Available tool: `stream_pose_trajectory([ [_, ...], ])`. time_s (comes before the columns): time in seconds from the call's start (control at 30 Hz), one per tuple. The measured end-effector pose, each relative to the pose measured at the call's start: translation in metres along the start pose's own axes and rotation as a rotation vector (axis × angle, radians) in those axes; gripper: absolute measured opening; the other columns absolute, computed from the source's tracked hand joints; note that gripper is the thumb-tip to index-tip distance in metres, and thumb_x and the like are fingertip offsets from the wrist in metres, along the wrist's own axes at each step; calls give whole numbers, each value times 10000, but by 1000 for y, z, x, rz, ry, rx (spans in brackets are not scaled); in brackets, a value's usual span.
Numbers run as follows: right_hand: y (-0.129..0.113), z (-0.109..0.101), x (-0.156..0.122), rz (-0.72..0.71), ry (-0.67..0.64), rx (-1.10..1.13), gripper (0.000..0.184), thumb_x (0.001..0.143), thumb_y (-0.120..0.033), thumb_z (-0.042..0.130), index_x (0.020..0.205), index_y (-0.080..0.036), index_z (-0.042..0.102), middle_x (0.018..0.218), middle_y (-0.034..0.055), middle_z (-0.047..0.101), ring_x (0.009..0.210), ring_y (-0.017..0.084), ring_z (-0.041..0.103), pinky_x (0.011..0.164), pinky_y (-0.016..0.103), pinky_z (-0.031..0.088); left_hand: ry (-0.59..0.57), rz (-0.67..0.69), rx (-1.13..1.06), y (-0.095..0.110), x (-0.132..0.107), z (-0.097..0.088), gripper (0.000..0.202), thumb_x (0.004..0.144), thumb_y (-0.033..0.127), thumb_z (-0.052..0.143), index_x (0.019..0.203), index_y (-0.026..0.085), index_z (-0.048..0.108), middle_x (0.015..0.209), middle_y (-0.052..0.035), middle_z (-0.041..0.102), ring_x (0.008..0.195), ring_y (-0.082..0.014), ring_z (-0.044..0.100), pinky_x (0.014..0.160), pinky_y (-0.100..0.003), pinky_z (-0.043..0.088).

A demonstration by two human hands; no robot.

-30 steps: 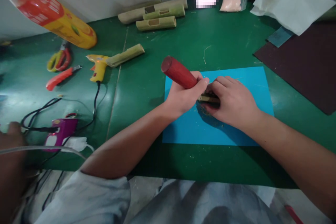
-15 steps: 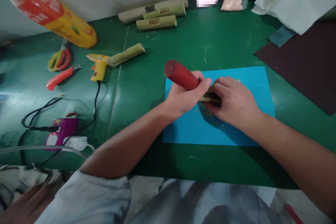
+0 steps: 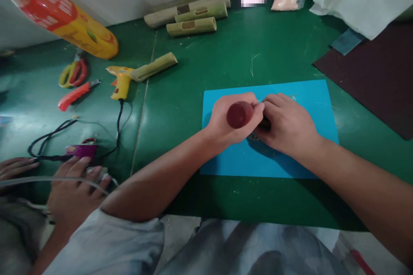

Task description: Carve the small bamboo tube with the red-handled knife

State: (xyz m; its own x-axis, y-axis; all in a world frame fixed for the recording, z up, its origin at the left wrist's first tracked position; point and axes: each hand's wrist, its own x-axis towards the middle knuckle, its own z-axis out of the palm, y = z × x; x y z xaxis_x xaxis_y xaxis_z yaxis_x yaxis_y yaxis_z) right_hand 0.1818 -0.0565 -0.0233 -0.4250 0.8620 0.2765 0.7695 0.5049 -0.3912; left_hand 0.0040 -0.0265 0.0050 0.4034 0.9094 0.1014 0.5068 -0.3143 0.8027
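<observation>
My left hand [image 3: 222,119] is wrapped round the thick red handle [image 3: 239,114] of a tool, whose round butt end points up at me. The tool's working end is hidden below the hand. Closed on a short piece of bamboo [image 3: 265,123], my right hand [image 3: 288,122] covers most of it. The fingertips of both hands meet or nearly meet above the bamboo. Under them lies a blue sheet [image 3: 226,162] with small shavings [image 3: 254,136] on it.
Cut bamboo tubes [image 3: 191,26] lie along the wall. At left are a yellow glue gun [image 3: 121,84] touching another bamboo piece [image 3: 156,67], a red-handled cutter [image 3: 74,96], scissors [image 3: 73,73] and a bottle [image 3: 71,21]. Another person's hand [image 3: 72,187] rests by a purple power strip [image 3: 82,151].
My left hand has tilted the red handle from leaning left to pointing up at me. My right hand stays nearly in place. Another person's hands have come onto the table at lower left.
</observation>
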Motion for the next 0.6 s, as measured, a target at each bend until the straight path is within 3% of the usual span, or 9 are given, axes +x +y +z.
stream_pose_trajectory([
  [0.17,3,2,-2,-90,-4,-2,219,1004,-258,537,886,-170,699,888,131,681,831,256,530,760,401,403,33,-47,-156,2,5,3,347,890,205,608,594,229,427,603,35,404,614,-129,391,633,-305,404],
  [0.33,5,3,-1,-79,-4,21,191,996,-288,588,877,-180,693,869,112,662,827,248,529,746,388,401,31,-172,-309,2,5,3,359,834,156,615,547,224,411,563,41,390,583,-117,358,604,-296,394],
  [0.47,5,1,1,-38,-28,34,137,958,-288,634,888,-187,694,899,110,671,848,248,547,751,381,410,194,-122,-305,-2,7,6,379,888,164,620,555,218,447,591,31,449,620,-122,416,651,-294,435],
  [0.6,4,2,1,-16,-26,19,138,948,-282,636,880,-180,700,894,115,678,852,252,551,757,383,415,178,-47,-281,-7,10,8,376,922,174,632,586,221,470,608,39,444,623,-121,429,661,-292,444],
])
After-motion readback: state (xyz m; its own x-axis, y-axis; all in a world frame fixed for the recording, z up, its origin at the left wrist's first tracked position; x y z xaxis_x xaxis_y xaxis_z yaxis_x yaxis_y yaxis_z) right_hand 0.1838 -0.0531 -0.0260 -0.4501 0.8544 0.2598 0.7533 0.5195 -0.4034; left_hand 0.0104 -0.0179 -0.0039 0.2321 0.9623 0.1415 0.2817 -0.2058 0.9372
